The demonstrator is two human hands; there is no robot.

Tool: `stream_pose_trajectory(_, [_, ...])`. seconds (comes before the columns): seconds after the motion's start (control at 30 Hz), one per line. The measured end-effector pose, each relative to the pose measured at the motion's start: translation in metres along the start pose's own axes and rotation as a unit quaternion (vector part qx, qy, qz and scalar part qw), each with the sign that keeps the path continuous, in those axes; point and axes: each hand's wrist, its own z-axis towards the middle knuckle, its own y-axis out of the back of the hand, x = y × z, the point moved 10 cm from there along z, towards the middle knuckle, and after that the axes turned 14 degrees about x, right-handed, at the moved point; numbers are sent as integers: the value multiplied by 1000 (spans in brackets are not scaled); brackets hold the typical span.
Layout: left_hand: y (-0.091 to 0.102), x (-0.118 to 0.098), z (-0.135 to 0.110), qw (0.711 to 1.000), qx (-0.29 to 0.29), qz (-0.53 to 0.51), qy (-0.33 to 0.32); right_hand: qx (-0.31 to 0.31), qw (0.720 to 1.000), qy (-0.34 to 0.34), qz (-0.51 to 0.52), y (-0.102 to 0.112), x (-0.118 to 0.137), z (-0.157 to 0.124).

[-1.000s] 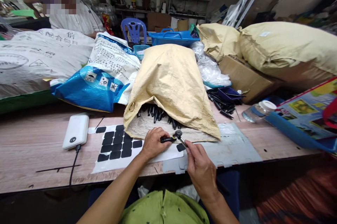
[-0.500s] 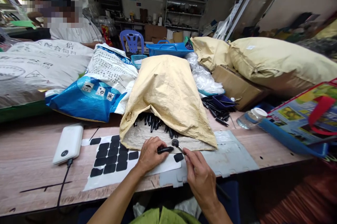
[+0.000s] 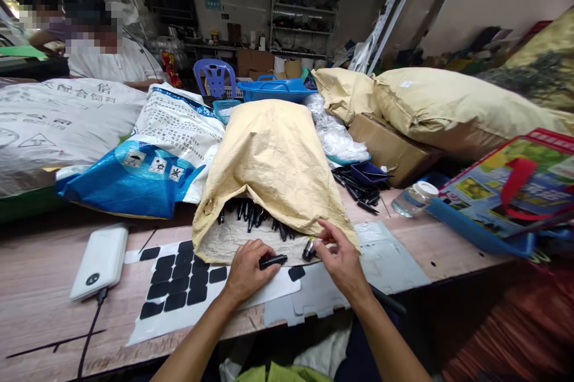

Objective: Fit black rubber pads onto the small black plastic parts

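Note:
My left hand (image 3: 248, 268) rests over the front of the sack's opening, its fingers closed round a black pen-shaped piece (image 3: 272, 261). To its right, my right hand (image 3: 339, 257) has the thumb against a small black piece with a shiny, yellowish end (image 3: 308, 249); the index finger is raised, and the grip behind is partly hidden. In front of both hands lies a tan woven sack (image 3: 273, 155) with its mouth towards me. Several black pen-shaped parts (image 3: 251, 214) show inside it. Under my hands is a white sheet with black rounded stickers (image 3: 174, 283).
A white power bank (image 3: 99, 262) with a cable lies at the left. Blue-and-white (image 3: 147, 161) and white sacks stand behind. At the right are loose black parts (image 3: 359, 188), a clear jar (image 3: 415, 199), a carton (image 3: 390, 149) and a colourful bag (image 3: 511, 191). Two people sit at the far left.
My right hand has moved up and right, its index finger lifting; the thin metal rod with a round black head seen in it earlier no longer shows clearly. My left hand keeps its hold.

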Motion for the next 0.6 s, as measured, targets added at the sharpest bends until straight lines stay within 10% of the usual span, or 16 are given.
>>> stream_pose_trajectory(0.23, [-3, 2, 0, 1000, 5, 10, -13, 82, 875, -123, 461, -62, -6, 42])
stream_pose_trajectory(0.6, [-1, 2, 0, 1000, 3, 7, -14, 389, 851, -25, 352, -121, 31, -43])
